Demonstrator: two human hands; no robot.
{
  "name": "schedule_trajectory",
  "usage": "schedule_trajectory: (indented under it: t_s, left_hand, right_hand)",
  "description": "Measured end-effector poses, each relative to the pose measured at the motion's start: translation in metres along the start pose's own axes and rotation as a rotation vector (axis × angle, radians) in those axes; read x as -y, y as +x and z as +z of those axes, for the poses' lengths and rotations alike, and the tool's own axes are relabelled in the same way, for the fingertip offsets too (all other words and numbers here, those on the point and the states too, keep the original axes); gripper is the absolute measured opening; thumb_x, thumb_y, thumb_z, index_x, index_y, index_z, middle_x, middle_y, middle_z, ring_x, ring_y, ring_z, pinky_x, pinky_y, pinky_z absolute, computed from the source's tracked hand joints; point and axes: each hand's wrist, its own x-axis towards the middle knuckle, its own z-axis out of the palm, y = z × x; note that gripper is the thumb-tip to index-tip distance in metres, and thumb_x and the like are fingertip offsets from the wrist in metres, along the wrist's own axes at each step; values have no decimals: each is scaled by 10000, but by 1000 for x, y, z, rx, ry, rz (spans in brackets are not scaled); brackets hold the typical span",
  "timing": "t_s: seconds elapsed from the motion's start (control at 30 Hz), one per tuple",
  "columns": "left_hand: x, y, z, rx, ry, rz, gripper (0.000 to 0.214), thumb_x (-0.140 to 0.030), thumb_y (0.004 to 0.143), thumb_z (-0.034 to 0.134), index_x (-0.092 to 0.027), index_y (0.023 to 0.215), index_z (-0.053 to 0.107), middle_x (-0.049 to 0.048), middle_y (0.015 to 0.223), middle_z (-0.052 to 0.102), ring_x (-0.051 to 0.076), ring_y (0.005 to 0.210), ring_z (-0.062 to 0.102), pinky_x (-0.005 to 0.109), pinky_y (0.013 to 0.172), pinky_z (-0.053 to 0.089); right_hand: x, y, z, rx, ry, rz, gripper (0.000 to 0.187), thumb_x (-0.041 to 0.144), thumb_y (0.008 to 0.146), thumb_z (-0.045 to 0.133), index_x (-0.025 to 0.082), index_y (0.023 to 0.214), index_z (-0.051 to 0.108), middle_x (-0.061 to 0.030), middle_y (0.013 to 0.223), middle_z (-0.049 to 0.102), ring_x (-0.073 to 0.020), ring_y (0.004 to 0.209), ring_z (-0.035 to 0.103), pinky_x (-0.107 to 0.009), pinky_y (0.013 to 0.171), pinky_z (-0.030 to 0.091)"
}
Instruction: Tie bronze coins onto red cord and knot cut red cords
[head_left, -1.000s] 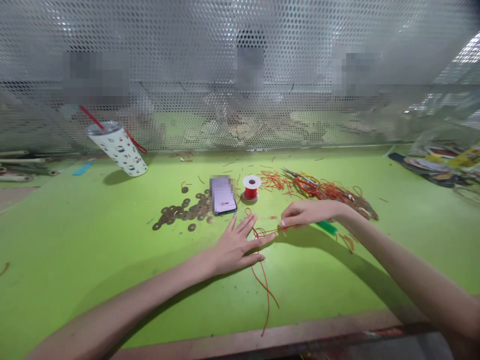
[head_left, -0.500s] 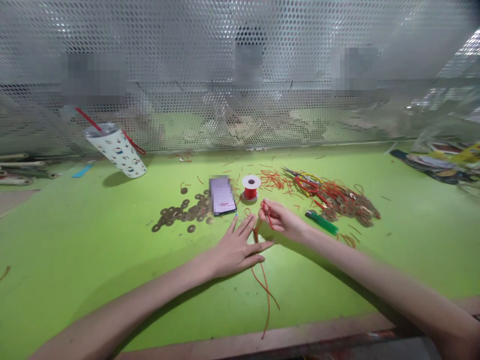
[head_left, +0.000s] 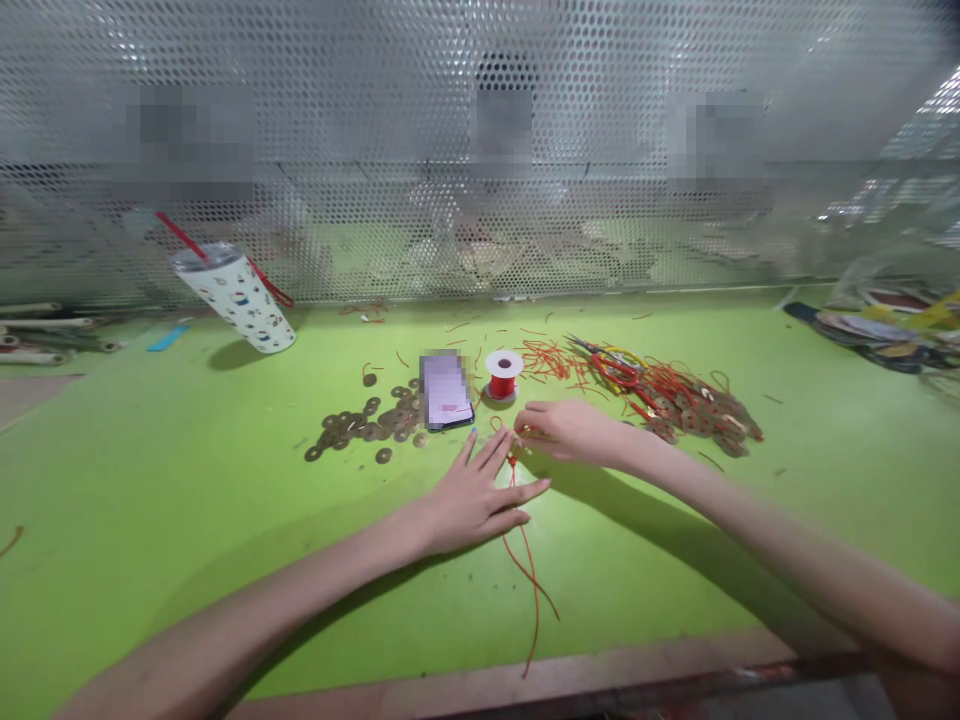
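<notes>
The left hand (head_left: 476, 495) lies spread, pressing the cord (head_left: 535, 588); the right hand (head_left: 571, 432) has moved closer, pinching it just ahead.

Plenty of bare green tabletop (head_left: 150, 520) on the left; ahead, coins (head_left: 367, 425), phone (head_left: 445, 390) and thread spool (head_left: 502, 375) crowd things.

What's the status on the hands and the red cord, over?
Left hand flat, fingers spread, pressing red cord to table. Right hand pinching the cord's upper end. Phone and spool just beyond the hands.
</notes>
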Motion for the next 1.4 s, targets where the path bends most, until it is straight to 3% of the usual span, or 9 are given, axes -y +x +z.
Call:
schedule_trajectory:
  t_s: [0.17,0.8,1.03,1.17,1.4]
  left_hand:
    - [0,-1,0,3,-14,-2,501,-551,1029,336,-465,1522,320,11,1677,-47,386,1540,16,677,1191,77]
    - [0,-3,5,-73,-3,11,477,-543,1023,361,-385,1449,510,65,1671,171,380,1539,105,677,1199,78]
    - [-2,-2,3,-17,-9,-16,485,-545,1021,362,-360,1434,536,77,1659,228,381,1541,81,679,1202,81]
    - [-3,-2,1,-15,-14,-4,505,-538,1028,345,-405,1513,395,84,1677,129,386,1540,61,695,1188,79]
    - [-3,-1,-2,-19,-43,4,512,-566,1022,334,-452,1521,343,15,1686,54,371,1545,38,674,1197,83]
  right_hand:
    - [4,-3,-2,126,-113,-2,151,214,931,547,150,876,671,-77,840,681,-141,626,539,-278,565,256]
    - [16,12,-1,66,-102,-80,201,337,846,564,154,814,641,-71,792,702,-166,638,549,-283,570,248]
    - [26,21,-6,144,-183,-60,197,312,812,562,137,798,653,-109,791,704,-180,629,546,-297,554,226]
    - [13,22,-10,198,-25,-49,162,298,826,562,154,805,633,-73,779,680,-154,625,517,-268,559,267]
    - [-13,19,-17,364,434,-50,186,308,894,531,162,780,549,32,648,494,-105,567,412,-232,543,316]
